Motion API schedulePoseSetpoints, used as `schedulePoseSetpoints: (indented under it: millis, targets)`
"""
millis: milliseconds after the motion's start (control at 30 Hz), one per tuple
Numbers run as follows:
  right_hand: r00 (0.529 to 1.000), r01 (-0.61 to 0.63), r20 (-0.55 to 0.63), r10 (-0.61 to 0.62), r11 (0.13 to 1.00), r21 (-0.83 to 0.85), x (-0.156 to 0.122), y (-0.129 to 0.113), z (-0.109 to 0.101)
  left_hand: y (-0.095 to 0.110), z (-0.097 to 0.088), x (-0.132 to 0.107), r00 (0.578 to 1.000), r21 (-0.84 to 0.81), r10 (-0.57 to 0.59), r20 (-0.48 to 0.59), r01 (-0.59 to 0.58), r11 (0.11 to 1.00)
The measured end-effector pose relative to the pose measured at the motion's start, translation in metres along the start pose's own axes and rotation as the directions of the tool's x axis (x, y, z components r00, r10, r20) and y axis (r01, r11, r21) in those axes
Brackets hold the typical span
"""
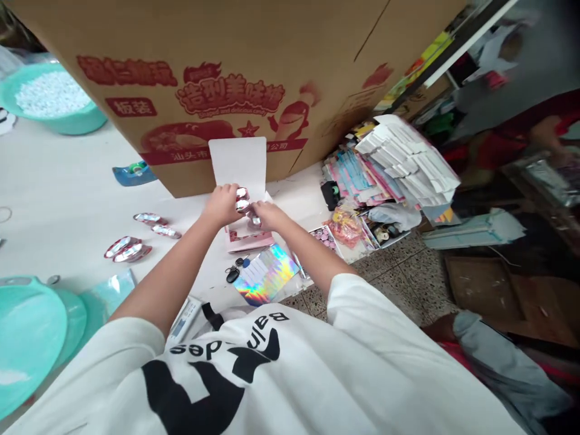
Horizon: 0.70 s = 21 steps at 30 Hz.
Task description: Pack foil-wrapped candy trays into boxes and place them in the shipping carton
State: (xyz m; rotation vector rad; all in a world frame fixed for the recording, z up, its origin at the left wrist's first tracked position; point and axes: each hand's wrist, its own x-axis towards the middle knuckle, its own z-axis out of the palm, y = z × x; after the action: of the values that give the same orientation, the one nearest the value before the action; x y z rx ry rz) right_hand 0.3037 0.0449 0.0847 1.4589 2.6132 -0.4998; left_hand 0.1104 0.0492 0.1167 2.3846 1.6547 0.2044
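A small pink-and-white carton stands in front of me, its white lid raised against the big cardboard box. My left hand is closed around shiny red-and-silver oval packs over the carton's left side. From the right, my right hand reaches over the carton, its fingers closed on another shiny pack. Whether that pack touches the carton floor is hidden. More such packs lie on the white table left of my forearm, with two others just beyond them.
A large cardboard box rises behind the carton. Stacked flat cartons lie on the right. A turquoise basin with white pieces stands back left, another turquoise basin near left. Keys and a holographic sheet lie close to me.
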Motion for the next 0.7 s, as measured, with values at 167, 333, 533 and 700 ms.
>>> schedulePoseSetpoints:
  millis: [167, 333, 533, 700]
  targets:
    - [0.988, 0.006, 0.156, 0.002, 0.998, -0.054, 0.006, 0.005, 0.013, -0.003, 0.056, 0.02, 0.969, 0.151, 0.023, 0.244, -0.061, 0.987]
    - [0.989, 0.15, 0.019, -0.149, 0.985, -0.09, 0.028, 0.017, -0.001, -0.012, 0.092, -0.003, 0.992, 0.129, -0.028, 0.119, 0.013, 0.992]
    - [0.988, 0.146, -0.053, -0.144, 0.989, 0.031, 0.051, 0.033, 0.018, -0.015, 0.102, -0.009, 0.995, 0.096, -0.093, -0.026, 0.095, 0.991]
    - [0.984, 0.163, -0.076, -0.159, 0.986, 0.047, 0.055, 0.036, 0.031, -0.016, 0.101, -0.005, 0.988, 0.16, -0.153, 0.007, 0.15, 0.976]
